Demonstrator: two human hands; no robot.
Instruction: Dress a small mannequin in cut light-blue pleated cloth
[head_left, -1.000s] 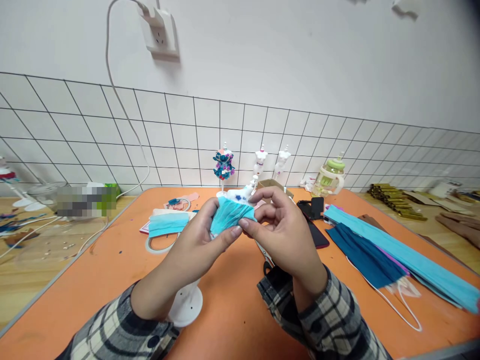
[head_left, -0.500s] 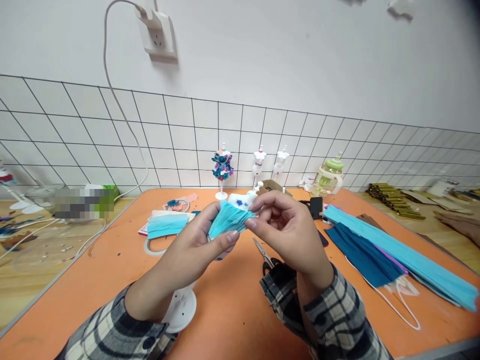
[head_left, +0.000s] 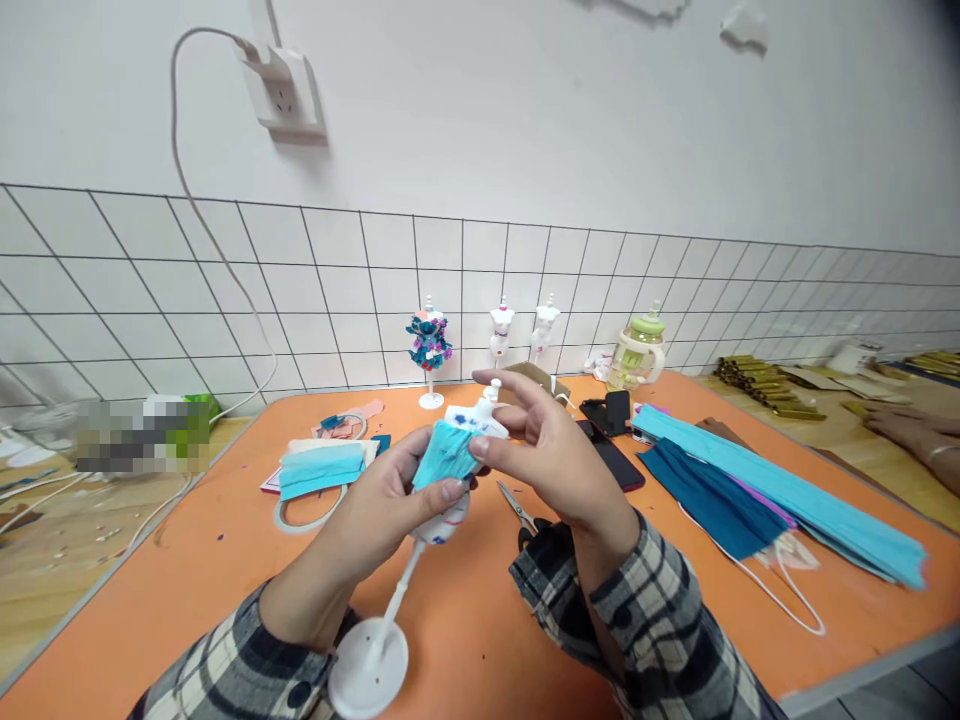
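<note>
A small white mannequin (head_left: 469, 418) on a stand leans between my hands, its round base (head_left: 369, 668) low near my left sleeve. Pleated light-blue fabric (head_left: 444, 452) lies across its torso. My left hand (head_left: 397, 495) wraps the torso from the left, its thumb pressing the fabric's lower edge. With thumb and fingers, my right hand (head_left: 544, 445) pinches the fabric's upper right edge by the mannequin's shoulder. Blue marks show on the white chest. Scissors (head_left: 517, 508) lie on the orange table beside my right wrist.
Mask sheets (head_left: 322, 468) and a tape roll (head_left: 289, 518) lie left. Along the back stand a decorated mannequin (head_left: 430, 342), two plain ones and a green-lidded bottle (head_left: 637, 350). A phone (head_left: 615, 460), a dark blue mask (head_left: 712, 500) and long blue fabric (head_left: 795, 500) lie right. Another person's hand (head_left: 919, 430) shows far right.
The mannequin has tilted more upright, so its stand and base show more. My right hand's fingers have spread upward behind its neck. The view has shifted, and another person's hand appears at right.
</note>
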